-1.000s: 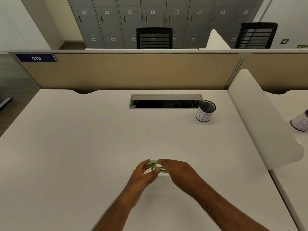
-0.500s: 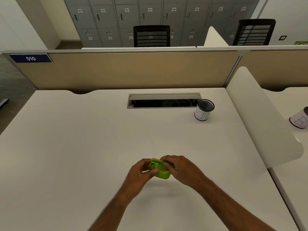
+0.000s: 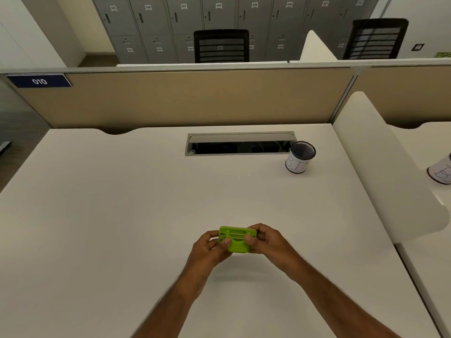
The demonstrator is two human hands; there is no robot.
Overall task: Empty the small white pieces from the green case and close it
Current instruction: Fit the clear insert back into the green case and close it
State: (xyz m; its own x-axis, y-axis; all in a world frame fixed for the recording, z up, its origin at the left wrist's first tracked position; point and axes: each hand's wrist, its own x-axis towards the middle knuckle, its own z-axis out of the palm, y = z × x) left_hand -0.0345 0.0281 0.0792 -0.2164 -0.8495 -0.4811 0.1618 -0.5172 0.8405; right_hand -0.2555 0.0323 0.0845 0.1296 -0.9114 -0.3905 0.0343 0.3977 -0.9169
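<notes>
Both forearms reached forward over white desk [image 3: 122, 215]. Left hand [image 3: 210, 247] and right hand [image 3: 268, 240] gripped green case [image 3: 238, 239] from opposite ends, thumbs on top, case raised above desk's near-centre. Blue plate [image 3: 39, 81] read "010". Mesh cup [image 3: 299, 157] lettering unreadable.

Green case [image 3: 238, 240]: both ends covered by left hand [image 3: 211, 247] and right hand [image 3: 268, 240]; contents too small to tell. Second paper-wrapped cup [image 3: 441, 172]: cut by right edge. Locker number tags [image 3: 184, 6]: blurred. Forearms: cut by bottom edge.
</notes>
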